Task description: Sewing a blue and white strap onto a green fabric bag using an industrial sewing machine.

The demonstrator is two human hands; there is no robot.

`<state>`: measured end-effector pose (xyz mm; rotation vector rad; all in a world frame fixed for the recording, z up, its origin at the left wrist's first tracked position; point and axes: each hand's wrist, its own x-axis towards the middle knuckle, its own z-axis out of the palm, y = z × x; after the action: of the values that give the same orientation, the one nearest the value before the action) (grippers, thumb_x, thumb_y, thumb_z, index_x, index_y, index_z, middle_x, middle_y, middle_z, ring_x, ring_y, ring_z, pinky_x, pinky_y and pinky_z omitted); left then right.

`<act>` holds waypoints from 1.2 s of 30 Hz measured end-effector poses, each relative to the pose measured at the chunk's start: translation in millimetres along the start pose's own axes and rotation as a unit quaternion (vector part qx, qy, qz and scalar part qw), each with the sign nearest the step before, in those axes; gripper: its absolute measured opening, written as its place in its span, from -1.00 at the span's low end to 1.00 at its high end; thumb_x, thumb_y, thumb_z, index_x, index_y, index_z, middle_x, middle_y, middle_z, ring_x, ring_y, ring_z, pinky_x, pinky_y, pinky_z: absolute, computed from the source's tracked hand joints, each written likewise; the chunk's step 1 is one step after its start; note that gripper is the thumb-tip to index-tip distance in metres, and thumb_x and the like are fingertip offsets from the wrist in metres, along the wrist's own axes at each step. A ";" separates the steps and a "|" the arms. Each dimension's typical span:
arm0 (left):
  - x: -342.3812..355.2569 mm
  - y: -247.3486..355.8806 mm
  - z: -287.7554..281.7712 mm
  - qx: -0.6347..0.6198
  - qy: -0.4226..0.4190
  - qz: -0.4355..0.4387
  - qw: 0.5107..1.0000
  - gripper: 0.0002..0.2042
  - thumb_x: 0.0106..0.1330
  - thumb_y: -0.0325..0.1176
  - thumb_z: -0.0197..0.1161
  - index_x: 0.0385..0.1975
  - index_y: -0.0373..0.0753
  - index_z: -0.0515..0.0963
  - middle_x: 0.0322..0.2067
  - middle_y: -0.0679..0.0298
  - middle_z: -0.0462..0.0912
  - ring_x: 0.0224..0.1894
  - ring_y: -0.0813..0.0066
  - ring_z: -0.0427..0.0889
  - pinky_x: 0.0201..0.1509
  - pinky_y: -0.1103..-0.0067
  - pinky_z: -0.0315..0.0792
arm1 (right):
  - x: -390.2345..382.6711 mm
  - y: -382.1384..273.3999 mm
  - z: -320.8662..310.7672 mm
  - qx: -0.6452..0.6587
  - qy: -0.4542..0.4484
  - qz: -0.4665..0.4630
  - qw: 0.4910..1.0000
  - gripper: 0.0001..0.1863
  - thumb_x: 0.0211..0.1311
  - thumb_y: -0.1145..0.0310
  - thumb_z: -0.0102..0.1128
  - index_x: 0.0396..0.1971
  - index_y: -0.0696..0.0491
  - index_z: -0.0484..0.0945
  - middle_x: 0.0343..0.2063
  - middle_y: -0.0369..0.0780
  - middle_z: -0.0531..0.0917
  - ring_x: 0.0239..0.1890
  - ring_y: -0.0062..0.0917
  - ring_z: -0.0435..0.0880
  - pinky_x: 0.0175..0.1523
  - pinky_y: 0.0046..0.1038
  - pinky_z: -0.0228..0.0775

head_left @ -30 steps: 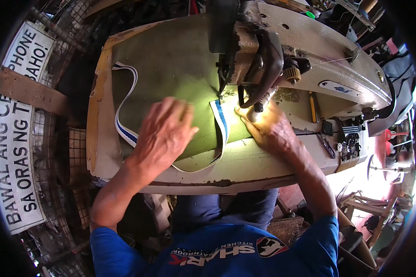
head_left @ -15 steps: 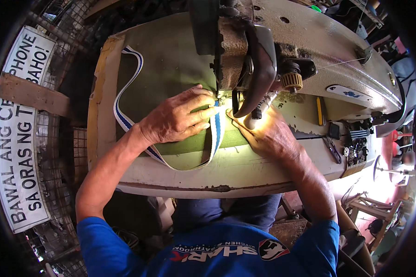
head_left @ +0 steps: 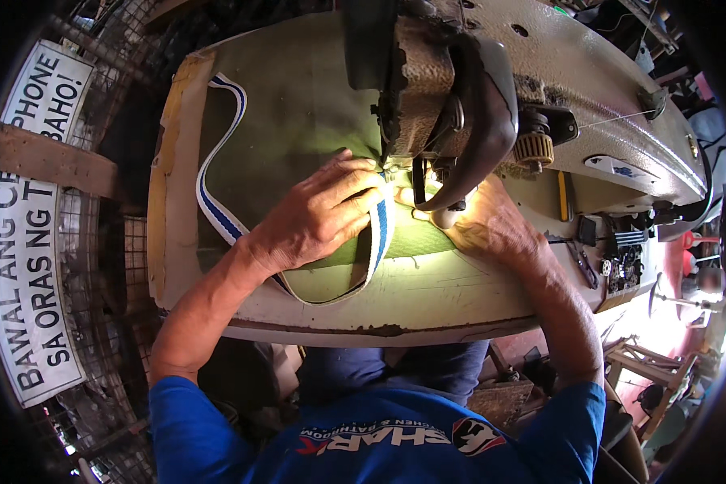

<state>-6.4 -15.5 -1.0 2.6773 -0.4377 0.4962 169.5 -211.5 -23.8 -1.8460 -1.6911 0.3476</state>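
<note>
My left hand (head_left: 321, 211) is closed on the white strap with a blue stripe (head_left: 381, 222), its fingertips close to the presser foot (head_left: 390, 171) of the sewing machine (head_left: 427, 89). From there the strap loops toward me, passes under my left wrist and curls away up the left side. Beneath it lies green fabric (head_left: 298, 121). To the right of the needle area, my right hand (head_left: 492, 218) rests on the fabric with fingers stretched out. Its fingertips are partly hidden by the machine's dark curved part and a small bright lamp (head_left: 444, 218).
On the right of the machine table (head_left: 298, 319) lie a yellow-and-black cutter (head_left: 563, 196), dark snips (head_left: 582, 264) and several small metal parts (head_left: 623, 266). A wire grille with a white sign (head_left: 28, 282) stands at the left. Thread runs to the machine's right end.
The whole view has shifted slightly, so the machine appears farther right. My right hand sits a little farther back beside the needle area. My left hand stays on the strap.
</note>
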 end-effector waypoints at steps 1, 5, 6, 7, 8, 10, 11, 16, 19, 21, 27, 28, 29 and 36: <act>0.5 1.2 -0.6 0.000 -0.006 0.002 1.000 -0.71 0.09 -0.45 0.34 -0.16 -0.37 0.62 -0.05 0.14 0.57 0.13 0.19 0.51 0.36 0.21 0.36 | -0.4 0.7 0.3 0.000 0.010 -0.007 1.000 -0.80 0.13 0.26 0.15 -0.31 0.03 0.58 -0.36 -0.17 0.62 -0.23 -0.24 0.58 -0.08 -0.18 0.43; 1.8 7.1 -0.8 0.029 -0.024 -0.016 0.999 -0.67 0.08 -0.41 0.33 -0.13 -0.36 0.61 -0.06 0.16 0.56 0.14 0.22 0.50 0.37 0.20 0.34 | -1.2 -0.2 -1.0 -0.040 0.001 -0.023 0.999 -0.80 0.13 0.27 0.14 -0.29 0.03 0.59 -0.35 -0.18 0.62 -0.22 -0.24 0.58 -0.05 -0.18 0.41; 2.1 7.4 -0.4 0.043 -0.020 -0.016 0.999 -0.66 0.08 -0.40 0.33 -0.12 -0.36 0.60 -0.06 0.17 0.55 0.14 0.22 0.49 0.37 0.19 0.33 | -1.3 -1.3 -1.8 -0.042 0.021 -0.040 0.998 -0.81 0.13 0.28 0.13 -0.28 0.00 0.59 -0.36 -0.19 0.62 -0.23 -0.25 0.58 -0.06 -0.18 0.41; 2.2 7.4 0.0 0.043 -0.019 -0.016 0.999 -0.66 0.08 -0.40 0.33 -0.12 -0.36 0.60 -0.06 0.17 0.55 0.14 0.22 0.49 0.37 0.19 0.33 | -1.2 -2.4 -2.6 -0.044 0.042 -0.057 0.996 -0.82 0.14 0.30 0.12 -0.28 -0.03 0.60 -0.36 -0.20 0.62 -0.24 -0.26 0.57 -0.06 -0.18 0.41; 2.5 7.0 0.5 0.049 -0.028 -0.010 0.998 -0.65 0.07 -0.40 0.33 -0.11 -0.36 0.59 -0.06 0.17 0.54 0.15 0.22 0.49 0.37 0.18 0.34 | -1.2 -3.7 -3.5 -0.045 0.042 -0.058 0.996 -0.82 0.14 0.30 0.12 -0.28 -0.03 0.60 -0.36 -0.20 0.62 -0.24 -0.26 0.57 -0.06 -0.18 0.41; 2.2 5.9 1.3 0.055 -0.036 -0.003 0.998 -0.64 0.07 -0.40 0.33 -0.10 -0.36 0.59 -0.05 0.18 0.54 0.15 0.23 0.48 0.36 0.17 0.34 | -1.1 -6.2 -4.8 -0.064 0.044 -0.076 0.994 -0.84 0.15 0.30 0.10 -0.28 -0.08 0.59 -0.36 -0.21 0.61 -0.24 -0.26 0.57 -0.09 -0.19 0.42; 1.9 5.4 1.7 0.056 -0.034 -0.003 0.998 -0.64 0.08 -0.40 0.34 -0.09 -0.35 0.59 -0.05 0.18 0.53 0.15 0.23 0.48 0.36 0.16 0.34 | -1.1 -7.2 -5.2 -0.071 0.044 -0.082 0.993 -0.84 0.16 0.31 0.09 -0.28 -0.10 0.59 -0.37 -0.21 0.61 -0.25 -0.26 0.57 -0.10 -0.19 0.42; -0.6 4.8 2.9 0.023 -0.003 -0.019 1.000 -0.68 0.11 -0.40 0.35 -0.12 -0.32 0.61 -0.05 0.18 0.54 0.15 0.23 0.49 0.35 0.14 0.33 | -1.4 -9.6 -4.2 -0.166 0.021 -0.116 0.979 -0.87 0.21 0.24 0.13 -0.26 -0.14 0.57 -0.36 -0.24 0.59 -0.24 -0.27 0.56 -0.10 -0.23 0.41; -2.6 4.6 3.1 0.020 0.009 -0.009 1.000 -0.73 0.14 -0.40 0.34 -0.15 -0.30 0.64 -0.06 0.19 0.55 0.14 0.22 0.50 0.36 0.13 0.32 | -1.5 -9.6 -3.1 -0.181 0.025 -0.123 0.975 -0.87 0.23 0.23 0.14 -0.26 -0.12 0.57 -0.35 -0.23 0.59 -0.24 -0.28 0.56 -0.10 -0.22 0.40; -4.5 4.5 2.8 0.034 0.036 -0.006 0.999 -0.74 0.14 -0.40 0.34 -0.17 -0.29 0.65 -0.07 0.21 0.57 0.13 0.23 0.51 0.37 0.13 0.31 | -1.4 -10.0 -2.2 -0.173 0.033 -0.128 0.976 -0.87 0.24 0.24 0.14 -0.25 -0.11 0.57 -0.34 -0.23 0.60 -0.23 -0.29 0.56 -0.09 -0.22 0.40; -7.8 -1.9 -0.4 0.014 0.020 0.002 1.000 -0.72 0.13 -0.36 0.37 -0.15 -0.27 0.65 -0.06 0.22 0.59 0.12 0.25 0.53 0.39 0.14 0.28 | -3.5 -13.4 0.7 -0.146 0.055 -0.123 0.980 -0.86 0.21 0.27 0.19 -0.25 -0.09 0.59 -0.35 -0.21 0.60 -0.21 -0.31 0.58 -0.03 -0.22 0.41; -8.0 -4.1 -2.1 0.011 0.014 0.015 1.000 -0.70 0.14 -0.36 0.37 -0.12 -0.26 0.63 -0.06 0.21 0.59 0.12 0.24 0.53 0.40 0.15 0.27 | -4.5 -13.9 1.3 -0.143 0.048 -0.110 0.982 -0.86 0.20 0.27 0.20 -0.26 -0.09 0.60 -0.37 -0.21 0.59 -0.22 -0.30 0.58 -0.03 -0.22 0.41; -7.8 -5.4 -2.9 0.011 0.018 0.013 1.000 -0.70 0.14 -0.36 0.37 -0.12 -0.26 0.63 -0.06 0.21 0.59 0.12 0.24 0.53 0.40 0.15 0.27 | -4.3 -13.6 2.0 -0.143 0.035 -0.105 0.983 -0.87 0.19 0.27 0.21 -0.27 -0.08 0.60 -0.39 -0.21 0.59 -0.24 -0.30 0.58 -0.04 -0.22 0.41; -7.7 -5.6 -5.2 0.007 -0.011 0.009 1.000 -0.69 0.19 -0.33 0.34 -0.08 -0.28 0.61 -0.04 0.20 0.59 0.14 0.23 0.52 0.41 0.19 0.25 | -1.4 -8.1 7.2 -0.151 0.022 -0.091 0.984 -0.92 0.18 0.29 0.17 -0.38 -0.09 0.61 -0.48 -0.19 0.58 -0.34 -0.28 0.60 -0.18 -0.21 0.43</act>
<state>-12.7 -6.6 -1.2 2.6959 -0.4676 0.4770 158.6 -211.0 -24.9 -1.8698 -1.9497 -0.0265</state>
